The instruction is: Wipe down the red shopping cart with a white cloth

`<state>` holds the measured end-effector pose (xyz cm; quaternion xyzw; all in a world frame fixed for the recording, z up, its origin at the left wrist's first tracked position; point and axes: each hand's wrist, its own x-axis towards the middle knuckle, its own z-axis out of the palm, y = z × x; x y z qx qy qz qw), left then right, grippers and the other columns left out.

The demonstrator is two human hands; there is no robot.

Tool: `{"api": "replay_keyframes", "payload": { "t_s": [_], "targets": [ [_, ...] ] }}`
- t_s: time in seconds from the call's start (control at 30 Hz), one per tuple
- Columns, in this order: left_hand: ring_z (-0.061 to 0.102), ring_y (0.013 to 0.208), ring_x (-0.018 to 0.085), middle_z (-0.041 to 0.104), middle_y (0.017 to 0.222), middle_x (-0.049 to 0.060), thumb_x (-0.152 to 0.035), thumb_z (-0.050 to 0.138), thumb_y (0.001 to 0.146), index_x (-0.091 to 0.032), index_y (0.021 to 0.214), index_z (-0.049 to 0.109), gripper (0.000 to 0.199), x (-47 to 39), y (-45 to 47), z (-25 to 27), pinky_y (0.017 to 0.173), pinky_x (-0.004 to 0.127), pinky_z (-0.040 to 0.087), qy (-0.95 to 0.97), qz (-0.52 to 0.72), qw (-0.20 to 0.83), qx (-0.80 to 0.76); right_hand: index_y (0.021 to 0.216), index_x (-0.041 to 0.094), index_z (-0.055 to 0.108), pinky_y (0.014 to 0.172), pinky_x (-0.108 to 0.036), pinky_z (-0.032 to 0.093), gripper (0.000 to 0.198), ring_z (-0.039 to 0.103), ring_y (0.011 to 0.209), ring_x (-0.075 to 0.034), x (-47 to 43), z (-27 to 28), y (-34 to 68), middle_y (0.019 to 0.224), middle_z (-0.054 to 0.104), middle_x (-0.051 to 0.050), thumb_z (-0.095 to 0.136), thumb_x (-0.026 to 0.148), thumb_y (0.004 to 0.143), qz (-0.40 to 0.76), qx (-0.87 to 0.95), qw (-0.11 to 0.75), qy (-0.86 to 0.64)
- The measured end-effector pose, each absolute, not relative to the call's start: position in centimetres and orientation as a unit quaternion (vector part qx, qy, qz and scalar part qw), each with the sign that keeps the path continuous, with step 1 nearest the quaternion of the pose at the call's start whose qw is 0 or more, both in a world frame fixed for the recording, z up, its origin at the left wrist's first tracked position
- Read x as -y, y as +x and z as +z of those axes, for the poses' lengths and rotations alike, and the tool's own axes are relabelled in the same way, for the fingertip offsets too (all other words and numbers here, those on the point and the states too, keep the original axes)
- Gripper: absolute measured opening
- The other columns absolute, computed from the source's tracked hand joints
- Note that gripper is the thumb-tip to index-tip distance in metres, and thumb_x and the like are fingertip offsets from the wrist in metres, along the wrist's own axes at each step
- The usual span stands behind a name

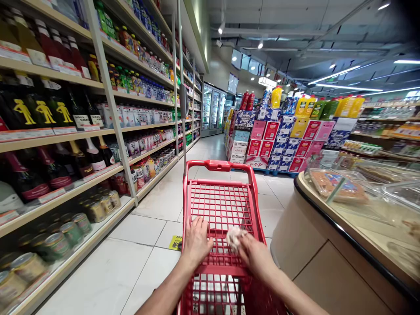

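Note:
A red plastic shopping cart [220, 165] with lattice walls stands directly in front of me. My left hand [197, 238] grips the left side of the cart, its fingers bent over the lattice near the rim. On the right, my right hand [252, 251] holds a crumpled white cloth [234, 238] in its fingertips. The cloth lies against the lattice, a short way from the left hand. Part of the right hand's grip is hidden behind the cloth.
Shelves of bottles [52, 111] and cans [59, 245] line the left. A rounded counter [295, 227] with packaged food [339, 186] stands close on the right. Stacked boxes [262, 146] rise ahead, with fridges [211, 105] beyond. A yellow sticker [175, 242] marks the tiled floor.

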<state>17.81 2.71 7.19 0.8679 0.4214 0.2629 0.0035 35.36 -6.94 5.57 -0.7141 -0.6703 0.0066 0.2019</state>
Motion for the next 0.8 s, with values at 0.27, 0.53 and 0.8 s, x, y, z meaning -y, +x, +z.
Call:
{"api": "replay_keyframes", "payload": {
  "t_s": [0.27, 0.53, 0.8],
  "targets": [
    [0.044, 0.112, 0.025, 0.058, 0.107, 0.009, -0.023, 0.051, 0.068, -0.02, 0.089, 0.053, 0.021, -2.6, 17.8, 7.3, 0.102, 0.05, 0.019, 0.87, 0.257, 0.009, -0.421, 0.098, 0.018, 0.058, 0.068, -0.025, 0.044, 0.029, 0.056, 0.079, -0.015, 3.1, 7.8, 37.1, 0.093, 0.057, -0.008, 0.032, 0.027, 0.086, -0.064, 0.634, 0.28, -0.718],
    [0.045, 0.112, 0.026, 0.058, 0.107, 0.01, -0.021, 0.053, 0.066, -0.02, 0.088, 0.052, 0.022, -2.6, 17.7, 7.0, 0.102, 0.051, 0.019, 0.869, 0.261, 0.011, -0.42, 0.093, 0.022, 0.06, 0.066, -0.023, 0.041, 0.026, 0.057, 0.074, -0.013, 3.1, 6.6, 35.3, 0.095, 0.059, -0.005, 0.036, 0.029, 0.085, 0.02, 0.672, 0.194, -0.714],
    [0.044, 0.113, 0.026, 0.057, 0.109, 0.011, -0.023, 0.052, 0.067, -0.019, 0.087, 0.053, 0.02, -2.3, 17.7, 7.0, 0.104, 0.05, 0.018, 0.868, 0.259, 0.012, -0.423, 0.106, 0.019, 0.055, 0.071, -0.027, 0.04, 0.031, 0.054, 0.087, -0.016, -4.2, 10.6, 34.7, 0.106, 0.053, -0.009, 0.033, 0.027, 0.086, -0.019, 0.602, 0.269, -0.751]
  ]
}}
